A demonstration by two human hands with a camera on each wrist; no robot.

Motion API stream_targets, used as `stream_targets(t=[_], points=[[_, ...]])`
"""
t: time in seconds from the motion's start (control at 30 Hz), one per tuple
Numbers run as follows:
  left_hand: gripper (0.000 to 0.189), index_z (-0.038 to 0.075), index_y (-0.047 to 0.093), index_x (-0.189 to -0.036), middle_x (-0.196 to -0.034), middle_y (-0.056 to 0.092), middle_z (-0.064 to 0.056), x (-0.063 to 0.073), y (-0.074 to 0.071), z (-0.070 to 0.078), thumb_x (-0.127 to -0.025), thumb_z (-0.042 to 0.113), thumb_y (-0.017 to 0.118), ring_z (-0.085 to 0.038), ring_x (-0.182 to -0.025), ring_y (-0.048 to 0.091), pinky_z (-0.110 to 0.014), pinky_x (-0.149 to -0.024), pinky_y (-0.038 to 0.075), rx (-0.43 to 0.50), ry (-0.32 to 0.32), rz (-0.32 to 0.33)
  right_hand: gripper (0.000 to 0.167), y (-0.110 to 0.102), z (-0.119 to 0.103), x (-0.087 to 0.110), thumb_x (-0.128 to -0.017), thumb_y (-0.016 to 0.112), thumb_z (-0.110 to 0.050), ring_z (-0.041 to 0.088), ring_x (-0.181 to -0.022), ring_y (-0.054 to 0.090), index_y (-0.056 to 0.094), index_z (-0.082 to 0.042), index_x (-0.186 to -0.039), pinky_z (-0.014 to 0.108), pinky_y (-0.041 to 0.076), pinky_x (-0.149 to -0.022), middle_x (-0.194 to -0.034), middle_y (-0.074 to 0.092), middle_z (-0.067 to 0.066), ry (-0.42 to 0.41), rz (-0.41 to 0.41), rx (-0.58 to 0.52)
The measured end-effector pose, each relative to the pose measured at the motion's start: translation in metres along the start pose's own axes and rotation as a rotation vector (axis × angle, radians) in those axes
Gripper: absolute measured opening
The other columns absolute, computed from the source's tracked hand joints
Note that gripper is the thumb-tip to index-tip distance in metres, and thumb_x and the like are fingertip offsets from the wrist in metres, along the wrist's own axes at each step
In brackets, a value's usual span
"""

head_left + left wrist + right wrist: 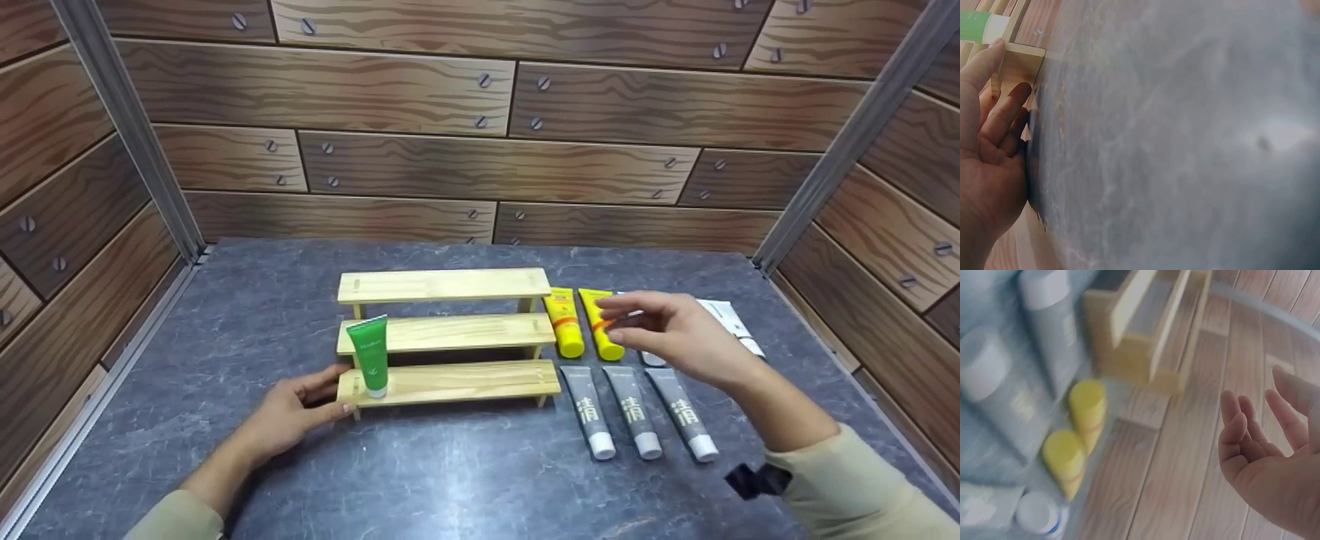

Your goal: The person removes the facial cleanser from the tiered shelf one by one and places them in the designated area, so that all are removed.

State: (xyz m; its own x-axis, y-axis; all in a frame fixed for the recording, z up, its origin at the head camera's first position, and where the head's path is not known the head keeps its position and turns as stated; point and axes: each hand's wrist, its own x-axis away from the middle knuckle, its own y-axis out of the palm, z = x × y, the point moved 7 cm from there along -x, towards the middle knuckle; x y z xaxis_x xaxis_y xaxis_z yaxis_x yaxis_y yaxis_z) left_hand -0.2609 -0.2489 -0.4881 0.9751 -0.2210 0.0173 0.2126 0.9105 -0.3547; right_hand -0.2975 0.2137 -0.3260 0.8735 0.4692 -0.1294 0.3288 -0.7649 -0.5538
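Observation:
A three-step wooden display stand (pixel 450 383) stands on the table. On the left end of its lowest step a green squeeze tube (pixel 371 358) stands on its white cap. My left hand (pixel 289 412) grips the left end of that step, thumb in front and fingers behind; the left wrist view shows the thumb against the wood near the tube's cap. My right hand (pixel 679 334) hovers over the tubes right of the stand, fingers loosely bent around nothing. Beneath it lie two yellow tubes (pixel 564 324) and several white tubes, partly hidden by the hand.
Several grey tubes with white caps (pixel 634 412) lie in a row at the stand's front right. A white tube (pixel 731 326) lies behind the right wrist. Wood-patterned panels (pixel 480 97) enclose the grey marbled table (pixel 262 300) at the back and sides.

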Motion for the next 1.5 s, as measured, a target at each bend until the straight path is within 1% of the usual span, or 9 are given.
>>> stream_targets(t=[0.13, 0.3, 0.4, 0.6, 0.87, 1.1, 1.2, 1.33, 1.5], points=[[0.075, -0.003, 0.047, -0.156, -0.145, 0.06, -0.026, 0.0, -0.001, -0.001, -0.096, 0.025, 0.082, -0.037, -0.136, 0.059, -0.03, -0.101, 0.056, 0.01, 0.006, -0.003, 0.042, 0.018, -0.023, -0.015, -0.098, 0.077, -0.008, 0.018, -0.112, 0.073, 0.067, 0.002, -0.138, 0.028, 0.062, -0.09, -0.126, 0.074, 0.016, -0.087, -0.031, -0.03], [0.076, 0.0, 0.048, -0.156, -0.145, 0.061, -0.024, 0.001, -0.002, -0.001, -0.095, 0.029, 0.082, -0.037, -0.135, 0.06, -0.041, -0.109, 0.052, -0.031, -0.004, 0.006, 0.041, 0.047, -0.046, -0.033, -0.096, 0.078, -0.005, 0.021, -0.108, 0.074, 0.069, 0.002, -0.135, 0.03, 0.063, -0.087, -0.122, 0.075, 0.016, -0.169, -0.081, -0.079], [0.077, 0.001, 0.047, -0.157, -0.146, 0.06, -0.024, 0.0, -0.001, -0.001, -0.095, 0.03, 0.083, -0.037, -0.135, 0.06, -0.046, -0.11, 0.051, -0.034, -0.011, 0.004, 0.04, 0.065, -0.058, -0.043, -0.095, 0.078, -0.003, 0.022, -0.11, 0.073, 0.069, 0.002, -0.134, 0.031, 0.063, -0.09, -0.122, 0.075, 0.017, -0.203, -0.107, -0.113], [0.079, 0.0, 0.045, -0.157, -0.147, 0.058, -0.026, -0.001, 0.0, -0.001, -0.094, 0.029, 0.083, -0.037, -0.134, 0.061, -0.042, -0.107, 0.054, -0.01, -0.017, -0.006, 0.04, 0.1, -0.073, -0.061, -0.094, 0.079, -0.001, 0.026, -0.114, 0.072, 0.07, 0.004, -0.133, 0.034, 0.062, -0.093, -0.124, 0.075, 0.016, -0.248, -0.122, -0.174], [0.077, -0.002, 0.045, -0.157, -0.146, 0.058, -0.028, -0.001, 0.0, -0.001, -0.094, 0.025, 0.083, -0.038, -0.133, 0.061, -0.031, -0.098, 0.058, 0.032, -0.009, -0.006, 0.039, 0.146, -0.074, -0.082, -0.096, 0.078, -0.004, 0.029, -0.119, 0.07, 0.07, 0.002, -0.133, 0.038, 0.06, -0.099, -0.131, 0.072, 0.015, -0.225, -0.108, -0.284], [0.076, -0.003, 0.046, -0.156, -0.145, 0.06, -0.027, 0.0, 0.001, -0.001, -0.095, 0.025, 0.082, -0.037, -0.134, 0.061, -0.031, -0.102, 0.056, 0.035, -0.007, -0.009, 0.04, 0.184, -0.067, -0.092, -0.094, 0.078, 0.0, 0.038, -0.131, 0.063, 0.07, 0.004, -0.133, 0.039, 0.058, -0.103, -0.142, 0.065, 0.019, -0.228, -0.135, -0.387], [0.076, -0.004, 0.046, -0.156, -0.144, 0.061, -0.026, 0.0, 0.001, -0.001, -0.096, 0.025, 0.082, -0.036, -0.134, 0.061, -0.03, -0.101, 0.056, 0.041, -0.009, -0.011, 0.039, 0.201, -0.066, -0.093, -0.094, 0.077, 0.001, 0.035, -0.133, 0.062, 0.07, 0.005, -0.132, 0.04, 0.058, -0.102, -0.145, 0.063, 0.02, -0.234, -0.165, -0.419], [0.076, -0.005, 0.044, -0.157, -0.144, 0.061, -0.027, -0.001, 0.002, 0.0, -0.097, 0.024, 0.081, -0.036, -0.133, 0.061, -0.03, -0.097, 0.059, 0.063, 0.003, -0.023, 0.035, 0.219, -0.066, -0.095, -0.097, 0.075, 0.0, 0.03, -0.135, 0.061, 0.071, 0.004, -0.131, 0.041, 0.056, -0.105, -0.149, 0.06, 0.017, -0.246, -0.202, -0.443], [0.076, -0.004, 0.043, -0.158, -0.145, 0.06, -0.028, -0.001, 0.003, 0.0, -0.098, 0.023, 0.08, -0.036, -0.133, 0.061, -0.029, -0.095, 0.06, 0.08, 0.011, -0.027, 0.033, 0.233, -0.066, -0.1, -0.099, 0.073, -0.001, 0.031, -0.129, 0.065, 0.071, 0.004, -0.132, 0.034, 0.058, -0.102, -0.15, 0.058, 0.016, -0.26, -0.211, -0.428]])
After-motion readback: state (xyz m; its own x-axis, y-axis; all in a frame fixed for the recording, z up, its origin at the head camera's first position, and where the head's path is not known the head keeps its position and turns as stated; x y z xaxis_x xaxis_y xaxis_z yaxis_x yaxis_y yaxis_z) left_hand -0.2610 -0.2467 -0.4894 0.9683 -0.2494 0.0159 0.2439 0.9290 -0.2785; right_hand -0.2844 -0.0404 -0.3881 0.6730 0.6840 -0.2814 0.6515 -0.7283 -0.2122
